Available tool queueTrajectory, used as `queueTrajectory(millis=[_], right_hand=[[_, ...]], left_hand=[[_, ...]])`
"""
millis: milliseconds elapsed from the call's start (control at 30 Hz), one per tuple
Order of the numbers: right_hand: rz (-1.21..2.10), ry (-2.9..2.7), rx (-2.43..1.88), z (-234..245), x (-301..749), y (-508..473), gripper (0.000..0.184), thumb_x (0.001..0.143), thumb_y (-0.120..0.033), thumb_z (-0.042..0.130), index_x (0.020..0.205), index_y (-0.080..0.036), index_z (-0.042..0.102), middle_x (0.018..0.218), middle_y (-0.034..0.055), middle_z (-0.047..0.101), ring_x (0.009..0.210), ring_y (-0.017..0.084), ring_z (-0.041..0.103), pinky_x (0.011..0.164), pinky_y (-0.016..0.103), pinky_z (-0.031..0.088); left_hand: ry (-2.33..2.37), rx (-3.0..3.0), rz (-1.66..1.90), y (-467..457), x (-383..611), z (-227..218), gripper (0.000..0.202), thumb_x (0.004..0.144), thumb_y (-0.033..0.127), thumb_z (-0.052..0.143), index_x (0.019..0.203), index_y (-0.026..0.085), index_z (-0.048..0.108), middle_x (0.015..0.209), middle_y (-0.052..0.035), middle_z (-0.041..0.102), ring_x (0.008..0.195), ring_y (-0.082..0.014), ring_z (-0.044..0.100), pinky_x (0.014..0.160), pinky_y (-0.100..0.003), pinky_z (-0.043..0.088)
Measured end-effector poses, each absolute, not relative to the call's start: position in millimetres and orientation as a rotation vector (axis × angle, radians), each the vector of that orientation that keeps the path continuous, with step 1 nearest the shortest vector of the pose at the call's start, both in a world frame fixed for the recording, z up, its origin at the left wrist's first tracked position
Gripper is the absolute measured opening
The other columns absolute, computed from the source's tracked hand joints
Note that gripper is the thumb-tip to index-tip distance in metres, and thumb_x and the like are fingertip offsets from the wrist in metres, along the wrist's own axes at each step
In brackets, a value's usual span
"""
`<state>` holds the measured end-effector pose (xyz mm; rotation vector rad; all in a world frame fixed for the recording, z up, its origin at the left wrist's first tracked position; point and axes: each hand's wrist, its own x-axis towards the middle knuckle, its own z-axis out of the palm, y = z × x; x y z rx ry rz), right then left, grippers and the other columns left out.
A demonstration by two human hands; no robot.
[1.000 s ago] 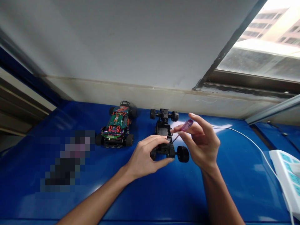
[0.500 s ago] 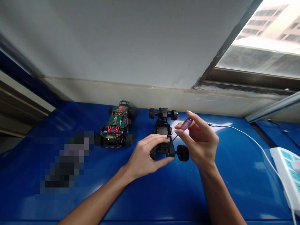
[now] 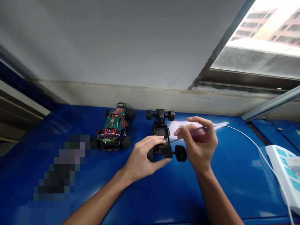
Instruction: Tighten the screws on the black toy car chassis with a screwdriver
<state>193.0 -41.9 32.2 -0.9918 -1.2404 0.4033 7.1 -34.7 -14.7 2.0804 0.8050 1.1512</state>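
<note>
A black toy car chassis (image 3: 160, 130) without a body shell lies on the blue table, its near end toward me. My left hand (image 3: 145, 154) grips that near end, fingers over the top and thumb at the front edge, hiding most of the near left wheel. In my right hand (image 3: 200, 140) is a screwdriver (image 3: 198, 132) with a see-through purple handle. Its thin shaft slants down to the left, and the tip is at the right side of the chassis by my left fingertips. Whether it sits in a screw I cannot tell.
A green and orange toy car (image 3: 113, 126) stands left of the chassis. Farther left is a pixelated patch (image 3: 61, 170). A white power strip (image 3: 286, 168) with a white cable (image 3: 255, 143) lies at the right. Behind the blue table (image 3: 150, 200) rise a wall and a window.
The screwdriver has tipped from steep to nearly flat, its handle swinging right and down in my right hand. My left hand keeps its hold on the chassis. The whole view has shifted slightly.
</note>
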Motion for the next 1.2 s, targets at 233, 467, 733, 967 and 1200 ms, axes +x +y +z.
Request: queueTrajectory(millis=[233, 467, 733, 967, 1200], right_hand=[[0.655, -1.228, -0.868, 29.7, 188.9, -38.3, 0.009, 0.110, -0.037, 0.054, 0.107, -0.029, 0.051, 0.055, -0.0125, 0.050, 0.042, 0.012, 0.057, 0.047, 0.027, 0.047], [0.818, -1.302, -0.820, 28.6, 195.5, -41.0, 0.031, 0.114, -0.052, 0.029, 0.113, -0.031, 0.051, 0.066, -0.0079, 0.041, 0.056, 0.014, 0.052, 0.059, 0.032, 0.048], [0.511, -1.342, -0.942, 30.3, 203.4, -42.3, 0.028, 0.102, -0.030, 0.070, 0.129, -0.030, 0.075, 0.087, -0.0007, 0.058, 0.077, 0.015, 0.056, 0.070, 0.033, 0.048], [0.078, -1.269, -0.917, 31.0, 195.5, -42.8, 0.057, 0.077, -0.010, 0.091, 0.124, -0.032, 0.070, 0.088, -0.0043, 0.069, 0.072, 0.016, 0.071, 0.069, 0.033, 0.062], [0.015, -1.354, -1.043, 27.6, 196.5, -42.7, 0.057, 0.079, -0.015, 0.092, 0.129, -0.033, 0.070, 0.091, -0.0036, 0.070, 0.078, 0.017, 0.069, 0.077, 0.038, 0.061]], left_hand=[[0.790, 2.107, 1.139, -33.8, 7.0, -16.5, 0.041, 0.084, 0.026, 0.088, 0.122, 0.024, 0.071, 0.130, -0.0075, 0.078, 0.122, -0.0254, 0.075, 0.110, -0.042, 0.060], [0.806, 2.099, 1.149, -34.2, 7.3, -15.1, 0.042, 0.083, 0.027, 0.088, 0.122, 0.024, 0.071, 0.129, -0.0082, 0.078, 0.120, -0.0264, 0.076, 0.108, -0.043, 0.061], [0.808, 2.105, 1.134, -34.8, 6.4, -13.9, 0.041, 0.083, 0.027, 0.088, 0.121, 0.024, 0.071, 0.130, -0.0088, 0.078, 0.121, -0.0270, 0.075, 0.109, -0.044, 0.061], [0.818, 2.112, 1.126, -34.4, 5.9, -14.4, 0.041, 0.084, 0.030, 0.088, 0.122, 0.024, 0.071, 0.130, -0.0097, 0.078, 0.121, -0.0283, 0.075, 0.108, -0.047, 0.061], [0.815, 2.113, 1.121, -34.2, 6.4, -14.7, 0.042, 0.084, 0.028, 0.087, 0.122, 0.024, 0.070, 0.130, -0.0102, 0.078, 0.121, -0.0289, 0.075, 0.108, -0.048, 0.062]])
